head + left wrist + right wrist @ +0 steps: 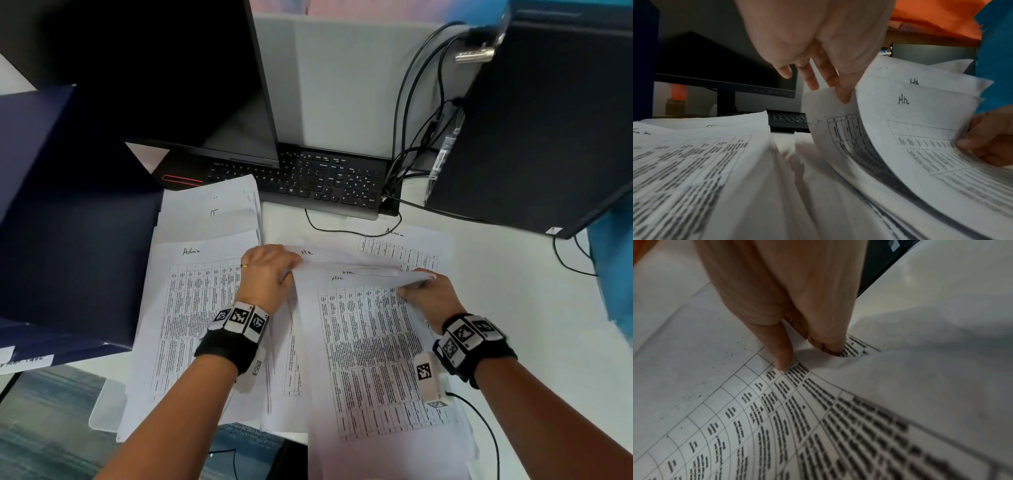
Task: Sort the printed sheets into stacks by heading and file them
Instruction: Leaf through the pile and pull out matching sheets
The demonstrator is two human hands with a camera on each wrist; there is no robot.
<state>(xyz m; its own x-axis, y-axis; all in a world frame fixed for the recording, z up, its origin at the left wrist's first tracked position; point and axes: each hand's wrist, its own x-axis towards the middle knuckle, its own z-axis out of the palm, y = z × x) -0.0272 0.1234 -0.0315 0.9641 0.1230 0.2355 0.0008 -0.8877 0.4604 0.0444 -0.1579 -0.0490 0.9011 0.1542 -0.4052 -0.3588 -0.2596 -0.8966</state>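
Note:
A stack of printed table sheets headed "HR" (370,342) lies in front of me. My left hand (287,270) grips the upper left corner of its lifted top sheets, and my right hand (416,284) pinches their upper right edge. The left wrist view shows my left hand (830,84) on the raised HR sheets (920,113). Thumb and fingers of my right hand (807,353) pinch the paper (777,418) in the right wrist view. An "Admin" stack (191,308) lies to the left, an "IT" stack (212,212) behind it, and another "Admin" sheet (400,250) at the far right.
A black keyboard (318,181) and monitor (164,68) stand behind the papers. A dark blue box (68,222) sits at the left and a computer tower (548,120) at the right. A cable (352,231) runs over the white desk (531,308).

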